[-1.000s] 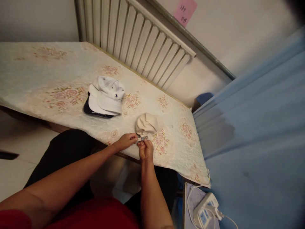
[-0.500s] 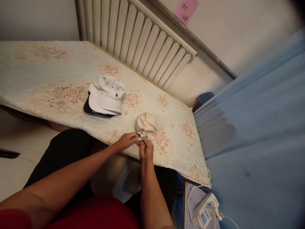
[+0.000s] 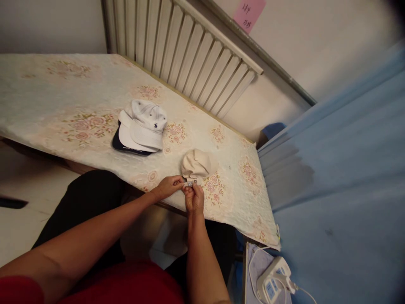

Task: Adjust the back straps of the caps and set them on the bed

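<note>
Left hand (image 3: 169, 187) and right hand (image 3: 194, 200), each grip pinching, hold a beige cap's (image 3: 196, 163) strap (image 3: 186, 184), apparently to steady it.

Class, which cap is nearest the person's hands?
The beige cap, its strap held by left hand and right hand; the other caps, white and dark-brimmed, lie stacked farther away.

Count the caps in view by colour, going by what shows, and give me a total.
Beige fabric cap: 1
White fabric caps, upper and lower in the stack: 2
Dark-brimmed cap at the bottom of the stack: 1
Total caps showing: 4
</note>
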{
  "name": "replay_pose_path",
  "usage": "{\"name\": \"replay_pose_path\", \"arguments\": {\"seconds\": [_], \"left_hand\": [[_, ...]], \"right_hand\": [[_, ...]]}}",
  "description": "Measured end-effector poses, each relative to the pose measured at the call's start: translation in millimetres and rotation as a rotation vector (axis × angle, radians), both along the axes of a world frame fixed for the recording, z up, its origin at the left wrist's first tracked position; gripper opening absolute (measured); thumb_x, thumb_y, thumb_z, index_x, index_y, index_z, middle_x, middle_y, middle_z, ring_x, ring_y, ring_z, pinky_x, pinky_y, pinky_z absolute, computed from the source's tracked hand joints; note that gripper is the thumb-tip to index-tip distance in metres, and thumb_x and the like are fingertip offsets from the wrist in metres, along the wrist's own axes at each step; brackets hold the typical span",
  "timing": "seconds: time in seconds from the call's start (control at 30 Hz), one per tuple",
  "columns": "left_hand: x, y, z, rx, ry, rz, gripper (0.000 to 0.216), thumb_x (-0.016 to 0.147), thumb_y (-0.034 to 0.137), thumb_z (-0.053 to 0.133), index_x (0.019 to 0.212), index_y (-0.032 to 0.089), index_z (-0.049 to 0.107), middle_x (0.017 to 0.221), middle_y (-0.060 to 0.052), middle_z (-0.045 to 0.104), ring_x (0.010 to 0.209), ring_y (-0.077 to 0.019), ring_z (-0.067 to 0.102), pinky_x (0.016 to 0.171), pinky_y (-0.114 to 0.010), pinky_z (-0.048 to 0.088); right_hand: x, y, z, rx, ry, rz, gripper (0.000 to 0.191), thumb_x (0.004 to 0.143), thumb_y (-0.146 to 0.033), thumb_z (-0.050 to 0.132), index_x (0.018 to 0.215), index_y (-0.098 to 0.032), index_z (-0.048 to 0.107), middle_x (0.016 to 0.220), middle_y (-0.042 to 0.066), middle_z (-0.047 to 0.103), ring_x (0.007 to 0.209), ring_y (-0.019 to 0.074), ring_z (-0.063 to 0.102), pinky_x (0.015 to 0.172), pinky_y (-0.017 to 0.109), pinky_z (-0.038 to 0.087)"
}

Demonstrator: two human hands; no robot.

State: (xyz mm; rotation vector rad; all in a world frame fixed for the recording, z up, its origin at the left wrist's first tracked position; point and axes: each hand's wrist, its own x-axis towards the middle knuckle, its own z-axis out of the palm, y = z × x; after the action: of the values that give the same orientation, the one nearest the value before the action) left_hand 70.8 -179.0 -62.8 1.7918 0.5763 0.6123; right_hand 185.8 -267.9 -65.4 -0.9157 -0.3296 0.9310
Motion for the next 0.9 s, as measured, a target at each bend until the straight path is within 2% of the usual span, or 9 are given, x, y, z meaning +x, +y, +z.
{"name": "replay_pose_path", "arguments": {"seconds": [0.3, 0.63, 0.77, 0.9], "left_hand": [[-0.9, 0.9, 0.7, -0.061, -0.040, -0.025, 0.023, 0.078, 0.039, 0.056, 0.079, 0.017, 0.064, 0.070, 0.000, 0.062, 0.071, -0.0157, 0.055, 0.068, -0.026, 0.042], [-2.4, 2.3, 10.2, -0.131, -0.094, -0.058, 0.022, 0.078, 0.037, 0.054, 0.078, 0.016, 0.060, 0.072, 0.000, 0.060, 0.072, -0.0152, 0.056, 0.071, -0.027, 0.044], [-1.4, 3.0, 8.3, -0.143, -0.091, -0.042, 0.022, 0.078, 0.037, 0.054, 0.078, 0.016, 0.059, 0.071, 0.000, 0.059, 0.071, -0.0151, 0.055, 0.071, -0.027, 0.043], [0.1, 3.5, 5.8, -0.155, -0.089, -0.031, 0.022, 0.077, 0.037, 0.054, 0.076, 0.016, 0.058, 0.070, 0.000, 0.059, 0.070, -0.0151, 0.056, 0.069, -0.027, 0.044]], "right_hand": [[1.0, 1.1, -1.8, 0.019, 0.004, -0.006, 0.020, 0.074, -0.022, 0.065, 0.069, -0.020, 0.046, 0.064, -0.003, 0.063, 0.056, 0.0115, 0.059, 0.066, 0.032, 0.054], [0.6, 1.0, -1.2, 0.032, -0.003, 0.025, 0.021, 0.075, -0.022, 0.066, 0.066, -0.020, 0.047, 0.060, -0.003, 0.063, 0.055, 0.0119, 0.059, 0.067, 0.033, 0.054], [0.8, 0.5, -2.9, 0.039, -0.010, 0.039, 0.021, 0.075, -0.022, 0.066, 0.065, -0.020, 0.048, 0.053, -0.005, 0.059, 0.052, 0.0116, 0.057, 0.067, 0.034, 0.055], [0.5, 1.3, -4.7, 0.039, -0.011, 0.036, 0.022, 0.074, -0.024, 0.068, 0.066, -0.020, 0.048, 0.058, -0.004, 0.062, 0.054, 0.0114, 0.058, 0.067, 0.033, 0.055]]}}
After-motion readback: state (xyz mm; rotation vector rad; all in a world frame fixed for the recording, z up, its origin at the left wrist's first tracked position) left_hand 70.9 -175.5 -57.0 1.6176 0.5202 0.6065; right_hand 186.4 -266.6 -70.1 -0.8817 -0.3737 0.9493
